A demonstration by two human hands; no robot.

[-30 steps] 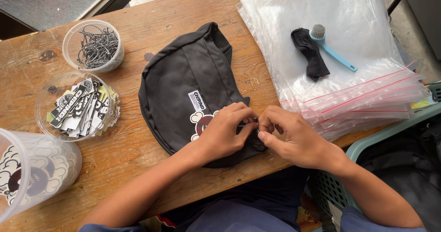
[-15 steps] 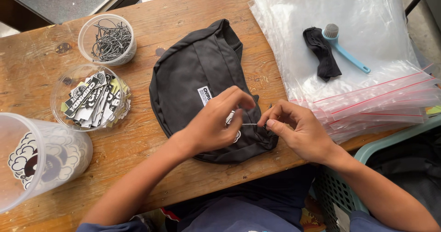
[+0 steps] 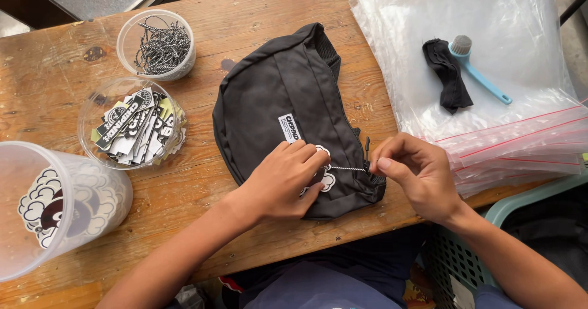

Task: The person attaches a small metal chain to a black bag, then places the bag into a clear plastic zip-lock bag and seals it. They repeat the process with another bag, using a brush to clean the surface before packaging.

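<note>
Black pouch (image 3: 288, 113) is laid flat on the wooden table (image 3: 55, 70), near the middle of the front edge, long axis running from the near-right end up toward the far edge, strap end pointing away. A thin speckled cord (image 3: 348, 169) is stretched nearly level between the two hands, just above the pouch's near-right end, beside the zipper pull (image 3: 367, 146).

Left hand (image 3: 285, 183) is brought in from the lower left, forearm angled across the front edge, palm down on the pouch; fingers are curled, cord end pinched between thumb and fingertips, with a white cloud-shaped tag (image 3: 326, 180) partly covered beneath.

Right hand (image 3: 416, 177) is brought in from the lower right, wrist off the table's front edge; thumb and forefinger are closed tight on the cord's other end at the zipper, remaining fingers folded in.

Along the left edge: a tub of cords (image 3: 158, 44), a tub of printed tags (image 3: 135, 125), a large clear tub (image 3: 58, 208). At the right edge, stacked zip bags (image 3: 490, 131) carry a blue brush (image 3: 481, 70) and a black cloth (image 3: 447, 73).
</note>
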